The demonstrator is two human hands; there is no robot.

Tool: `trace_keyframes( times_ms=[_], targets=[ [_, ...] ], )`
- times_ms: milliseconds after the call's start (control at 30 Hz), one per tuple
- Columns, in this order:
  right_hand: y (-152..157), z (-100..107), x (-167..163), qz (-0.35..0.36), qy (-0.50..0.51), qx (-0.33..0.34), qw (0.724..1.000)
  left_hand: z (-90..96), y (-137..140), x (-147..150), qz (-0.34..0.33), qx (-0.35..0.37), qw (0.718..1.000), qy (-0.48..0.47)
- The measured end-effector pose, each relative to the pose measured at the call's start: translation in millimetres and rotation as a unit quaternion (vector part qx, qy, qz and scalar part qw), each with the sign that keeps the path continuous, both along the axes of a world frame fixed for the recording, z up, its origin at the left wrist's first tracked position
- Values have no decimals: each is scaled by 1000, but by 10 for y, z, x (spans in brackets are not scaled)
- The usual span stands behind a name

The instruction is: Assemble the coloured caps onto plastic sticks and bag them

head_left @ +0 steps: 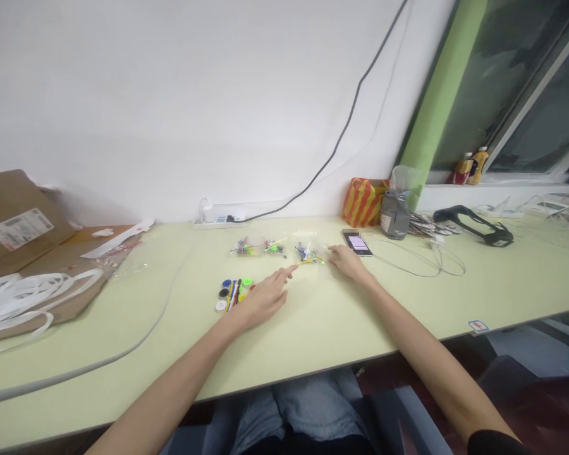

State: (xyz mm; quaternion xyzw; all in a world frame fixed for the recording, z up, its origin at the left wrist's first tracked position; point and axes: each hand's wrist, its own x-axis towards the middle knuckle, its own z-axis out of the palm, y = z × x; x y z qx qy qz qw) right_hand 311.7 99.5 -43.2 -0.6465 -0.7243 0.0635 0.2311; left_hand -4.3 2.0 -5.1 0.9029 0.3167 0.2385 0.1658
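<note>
Three clear plastic bags of small colourful plastic parts lie in a row near the wall: a left bag, a middle bag and a right bag. My left hand is open, its index finger stretched to the near edge of the right bag, by a yellow piece. On that bag's other side, my right hand has bent fingers closed at its edge. Coloured discs and thin coloured sticks sit left of my left hand, partly hidden behind it.
A phone lies right of my right hand, near a striped bag and a grey pouch. Brown packaging and white strapping cover the left end. A grey cable crosses the table; a power strip stands by the wall.
</note>
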Motion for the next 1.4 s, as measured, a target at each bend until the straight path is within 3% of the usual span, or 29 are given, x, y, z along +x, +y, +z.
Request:
trace_keyframes(
  times_ms=[267,333,400,500,567,700,767,933,1100,1233,1400],
  targets=[
    [-87,265,200,-50,30,13,998,25,4,6,14,6,1000,8],
    [-128,422,230,-30,75,45,996,24,-3,23,27,-16,999,-8],
    [-205,606,174,35,150,72,985,19,-10,45,40,-49,997,-40],
    [-383,853,-137,187,233,79,951,20,1,70,57,-110,986,-109],
    [-503,937,-466,264,231,82,933,30,35,73,59,-167,969,-174],
    [-625,846,-1106,322,199,164,911,57,127,63,19,-266,910,-318],
    [-635,716,-1293,315,187,205,908,69,150,65,1,-273,899,-343],
    [-659,453,-1343,290,153,278,903,92,137,81,35,-237,887,-394],
    [-711,429,-1287,213,183,306,910,138,143,43,106,-191,869,-443],
    [-742,438,-1327,172,202,321,909,173,143,-12,190,-89,875,-437],
    [-827,408,-1369,194,159,371,894,152,130,-66,233,113,908,-328]
  ],
)
